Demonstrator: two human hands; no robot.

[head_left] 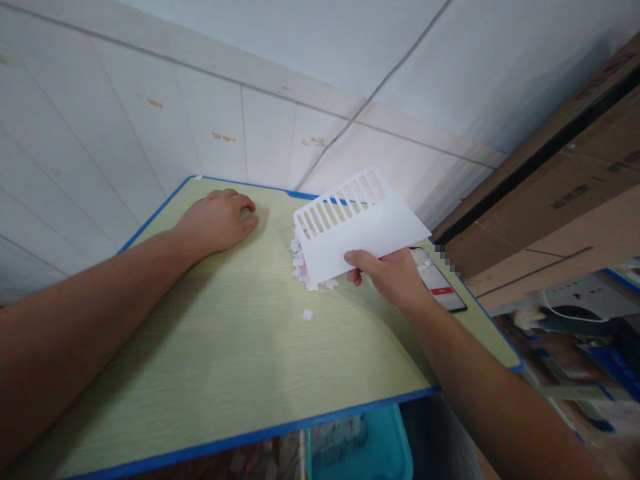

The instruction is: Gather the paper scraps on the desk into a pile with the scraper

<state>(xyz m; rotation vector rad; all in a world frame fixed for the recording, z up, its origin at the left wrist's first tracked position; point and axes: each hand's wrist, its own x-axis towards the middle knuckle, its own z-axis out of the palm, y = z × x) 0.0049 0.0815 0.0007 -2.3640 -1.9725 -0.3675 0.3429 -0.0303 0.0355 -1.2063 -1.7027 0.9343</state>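
Observation:
My right hand (387,273) grips a white sheet of paper (367,230) by its near edge, thumb on top and fingers beneath. A row of long slots is cut along the sheet's far side. Behind and under its left end lie small white paper scraps (299,259), partly covered by the sheet. One loose square scrap (307,315) sits apart on the table, nearer to me. My left hand (220,220) rests on the table's far left part with its fingers loosely curled in; nothing shows between thumb and forefinger.
The pale green table (240,353) has a blue edge and stands against a white panelled wall (200,127). A phone (443,287) lies right of my right hand. Cardboard boxes (565,180) stand at the right. Below the front edge is a turquoise bin (395,447). A grey cable (370,99) runs down the wall.

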